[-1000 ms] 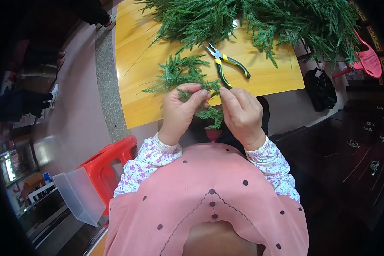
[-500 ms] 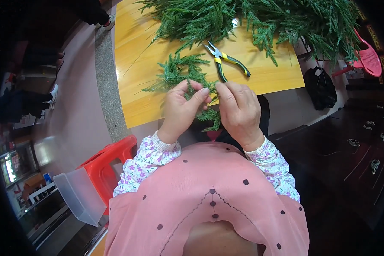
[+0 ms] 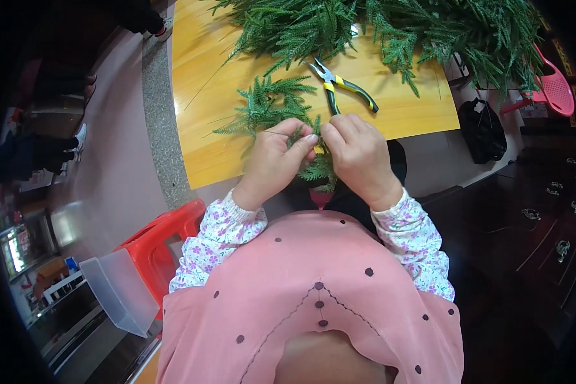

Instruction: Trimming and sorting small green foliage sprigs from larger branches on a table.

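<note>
A green artificial pine sprig [image 3: 272,105] reaches from the table over its near edge, with needles showing above and below my hands. My left hand [image 3: 276,157] is closed, its thumb and fingers pinching the sprig. Close against its right side, my right hand [image 3: 360,153] has its fingers curled and pressed together at the sprig's stem. What exactly the right fingertips hold is hidden behind the knuckles. Just beyond the hands lie pliers [image 3: 339,83] with black and yellow handles, their jaws pointing away to the left.
A big heap of green pine branches [image 3: 301,29] covers the far part of the yellow wooden table [image 3: 201,137]. At left stand a red stool [image 3: 148,246] and a clear plastic bin [image 3: 118,297]. A black bag [image 3: 483,131] and a pink chair [image 3: 553,89] are at right.
My right hand has turned slightly and its fingers have curled in more. The sprig's lower end has shifted a little; my left hand keeps its pinch.
</note>
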Demonstrator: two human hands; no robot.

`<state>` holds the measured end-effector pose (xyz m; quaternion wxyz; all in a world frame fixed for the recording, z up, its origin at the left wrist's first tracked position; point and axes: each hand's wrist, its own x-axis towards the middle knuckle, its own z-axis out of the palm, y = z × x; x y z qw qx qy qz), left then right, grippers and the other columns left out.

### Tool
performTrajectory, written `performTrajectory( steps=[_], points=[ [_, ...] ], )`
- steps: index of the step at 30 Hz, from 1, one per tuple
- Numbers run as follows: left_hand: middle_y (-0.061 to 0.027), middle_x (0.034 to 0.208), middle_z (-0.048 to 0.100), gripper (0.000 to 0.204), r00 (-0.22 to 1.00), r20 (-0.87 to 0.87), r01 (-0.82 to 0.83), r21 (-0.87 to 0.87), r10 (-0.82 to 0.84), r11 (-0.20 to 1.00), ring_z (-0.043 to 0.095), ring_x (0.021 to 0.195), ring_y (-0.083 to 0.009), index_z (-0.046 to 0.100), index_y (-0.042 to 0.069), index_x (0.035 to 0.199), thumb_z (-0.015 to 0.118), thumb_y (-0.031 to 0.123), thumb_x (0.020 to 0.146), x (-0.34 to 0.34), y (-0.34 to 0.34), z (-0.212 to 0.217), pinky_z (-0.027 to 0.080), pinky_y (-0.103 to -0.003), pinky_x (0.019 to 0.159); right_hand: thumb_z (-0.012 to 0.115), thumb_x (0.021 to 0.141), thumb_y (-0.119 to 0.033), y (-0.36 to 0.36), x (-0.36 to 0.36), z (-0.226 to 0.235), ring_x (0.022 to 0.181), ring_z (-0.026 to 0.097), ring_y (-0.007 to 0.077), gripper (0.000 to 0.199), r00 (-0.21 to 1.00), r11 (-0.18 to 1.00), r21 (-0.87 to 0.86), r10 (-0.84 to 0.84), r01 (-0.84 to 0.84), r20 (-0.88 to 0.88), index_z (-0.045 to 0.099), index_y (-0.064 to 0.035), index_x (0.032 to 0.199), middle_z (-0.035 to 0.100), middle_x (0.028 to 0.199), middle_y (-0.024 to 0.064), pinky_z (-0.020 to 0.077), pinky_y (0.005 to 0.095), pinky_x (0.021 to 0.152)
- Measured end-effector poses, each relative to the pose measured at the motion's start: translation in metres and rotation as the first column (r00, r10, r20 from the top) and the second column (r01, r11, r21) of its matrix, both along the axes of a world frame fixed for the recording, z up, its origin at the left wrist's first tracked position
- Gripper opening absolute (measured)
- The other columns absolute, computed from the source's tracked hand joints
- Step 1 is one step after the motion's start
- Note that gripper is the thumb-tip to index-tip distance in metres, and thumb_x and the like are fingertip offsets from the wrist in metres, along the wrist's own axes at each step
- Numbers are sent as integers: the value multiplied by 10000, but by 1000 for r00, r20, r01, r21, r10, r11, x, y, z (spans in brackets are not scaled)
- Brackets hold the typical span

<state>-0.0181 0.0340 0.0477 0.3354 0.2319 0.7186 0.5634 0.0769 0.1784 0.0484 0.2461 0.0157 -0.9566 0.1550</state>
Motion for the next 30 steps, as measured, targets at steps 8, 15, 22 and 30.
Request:
performTrajectory(
  steps=[8,15,22,30],
  points=[
    [38,660,549,90,972,30,236,-64,-235,970,473,604,-22,583,39,887,574,124,914,-3,-7,4,377,-188,524,580,710,-11,30,0,-10,675,569,301,95,907,818,-475,412,-324,91,555,-37,797,509,725,101,467,399,588],
    [47,665,512,103,973,120,208,-88,-197,974,451,609,-26,574,45,925,566,148,925,-12,-7,15,365,-184,529,579,695,45,10,10,-6,692,573,314,177,968,942,-298,206,-157,141,563,-28,857,533,751,118,466,376,574],
    [25,698,544,99,976,-22,218,30,-218,975,485,616,-45,595,37,971,584,109,904,1,-5,16,387,-195,540,591,790,-5,32,8,-18,577,566,225,123,881,778,-473,473,-412,11,562,-15,909,558,712,89,437,297,480],
    [-60,789,624,125,838,-418,427,103,-351,898,579,678,-145,653,14,935,625,9,814,-11,-4,25,472,-264,651,515,935,-125,20,25,-14,485,463,0,165,749,-318,-912,663,259,-19,620,-23,1012,568,711,-36,365,164,438]
  ],
)
